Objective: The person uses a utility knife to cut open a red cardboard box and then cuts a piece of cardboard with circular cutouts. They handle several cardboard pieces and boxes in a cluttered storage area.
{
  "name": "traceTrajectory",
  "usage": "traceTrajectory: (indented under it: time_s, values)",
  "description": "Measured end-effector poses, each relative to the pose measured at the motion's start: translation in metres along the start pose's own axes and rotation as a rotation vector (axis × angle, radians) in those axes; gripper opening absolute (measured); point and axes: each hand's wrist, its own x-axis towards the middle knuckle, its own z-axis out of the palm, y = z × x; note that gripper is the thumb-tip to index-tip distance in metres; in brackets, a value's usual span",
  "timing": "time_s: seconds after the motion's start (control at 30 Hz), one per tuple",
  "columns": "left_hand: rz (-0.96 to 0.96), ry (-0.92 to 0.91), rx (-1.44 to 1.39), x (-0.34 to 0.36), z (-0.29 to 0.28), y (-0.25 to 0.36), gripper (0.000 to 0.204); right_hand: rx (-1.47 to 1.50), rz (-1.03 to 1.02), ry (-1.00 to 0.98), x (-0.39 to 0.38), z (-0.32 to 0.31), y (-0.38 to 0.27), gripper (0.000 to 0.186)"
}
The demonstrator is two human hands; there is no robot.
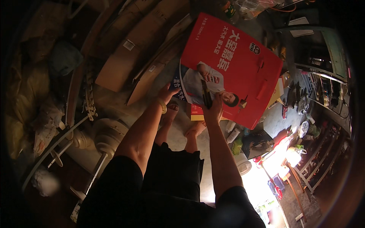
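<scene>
A large red drinks carton [239,49] is tilted in front of me, printed with white lettering and a picture of a person in a white top. My left hand [167,93] grips its lower left corner, where the print turns dark blue; some fingers are hidden behind the edge. Closed in my right hand [214,110] is a slim black-and-yellow knife, apparently a utility knife [206,95], lying over the carton's printed panel. Whether its blade is out I cannot tell. Below the carton, near my feet, shows a smaller red-and-yellow box [196,111].
Brown flattened cardboard [127,60] leans at the upper left. A pale pedestal fan base [109,133] stands left of my legs. Bottles [233,135] and a white bucket [243,166] are at the right, near a bright patch of light. Metal racks [321,152] line the far right.
</scene>
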Motion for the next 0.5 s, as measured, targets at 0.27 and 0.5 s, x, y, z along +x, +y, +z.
traceTrajectory:
  time_s: [0.27,0.5]
  values:
    - [-0.002,0.327,-0.101,-0.039,0.030,0.028,0.043,0.108,-0.004,0.081,-0.007,0.003,0.005,0.047]
    - [0.142,0.292,-0.070,-0.091,0.047,0.056,0.052,0.226,0.006,0.103,-0.022,-0.015,-0.010,0.054]
